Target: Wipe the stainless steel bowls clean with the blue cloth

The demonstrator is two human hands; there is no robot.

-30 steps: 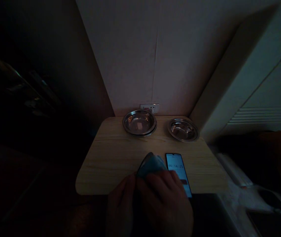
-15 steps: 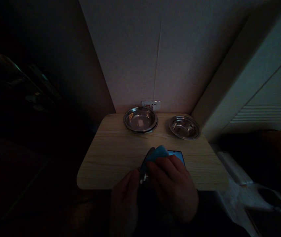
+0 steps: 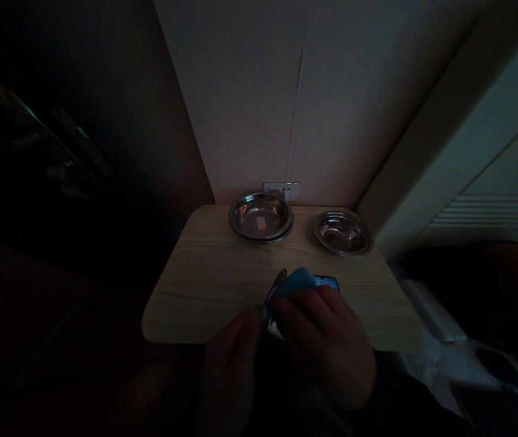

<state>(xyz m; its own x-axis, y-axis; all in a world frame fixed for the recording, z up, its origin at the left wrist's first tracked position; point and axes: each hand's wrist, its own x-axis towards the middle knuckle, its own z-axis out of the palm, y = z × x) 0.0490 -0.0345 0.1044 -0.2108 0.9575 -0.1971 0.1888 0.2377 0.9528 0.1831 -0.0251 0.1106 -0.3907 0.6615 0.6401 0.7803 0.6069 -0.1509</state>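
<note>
The room is dim. My left hand grips the edge of a shiny metal bowl held on its side above the near edge of a small wooden table. My right hand presses a blue cloth against the bowl's inside, fingers curled over the cloth. A phone with a lit screen lies on the table just behind my right hand, mostly hidden by it.
Stacked steel bowls sit at the table's back middle and another steel bowl at the back right. A wall socket is behind them. A white cabinet stands to the right. Dark clutter fills the left.
Both hands have risen slightly with the bowl and cloth, and my right hand now covers most of the phone. The bowl's metal rim now shows beside the cloth.
</note>
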